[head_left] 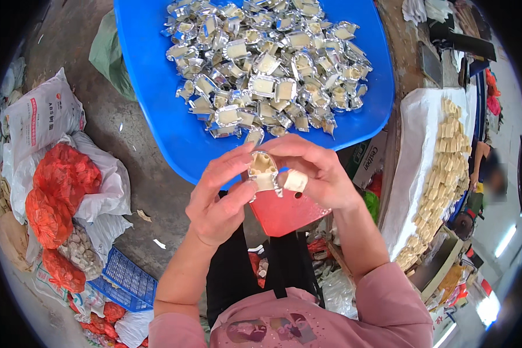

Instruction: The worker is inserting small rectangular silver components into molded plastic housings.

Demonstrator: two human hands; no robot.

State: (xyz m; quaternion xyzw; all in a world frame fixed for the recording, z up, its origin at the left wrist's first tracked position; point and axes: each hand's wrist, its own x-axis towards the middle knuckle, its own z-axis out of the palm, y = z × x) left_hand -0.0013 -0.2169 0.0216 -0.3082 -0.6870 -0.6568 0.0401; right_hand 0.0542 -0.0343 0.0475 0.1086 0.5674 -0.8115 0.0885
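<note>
Close in front of my body, my left hand [217, 197] pinches a small cream plastic part with a shiny silver rim [263, 165] between thumb and fingers. My right hand [327, 174] has a small cream block [296, 181] at its thumb, and its forefinger reaches over to the silver-rimmed part. The block sits just right of that part. Beyond both hands stands a large blue tub [156, 116], with a heap of similar silver-and-cream parts [264, 86] inside. Below my hands is a red plate-like piece [284, 213] with a dark hole, partly covered by them.
On the right, rows of cream pieces [441, 168] lie on a white sheet [417, 127]. White sacks [43, 116], red bags [58, 191] and a blue crate [124, 281] crowd the left floor. A green sack [111, 58] leans by the tub. Another person [481, 159] is far right.
</note>
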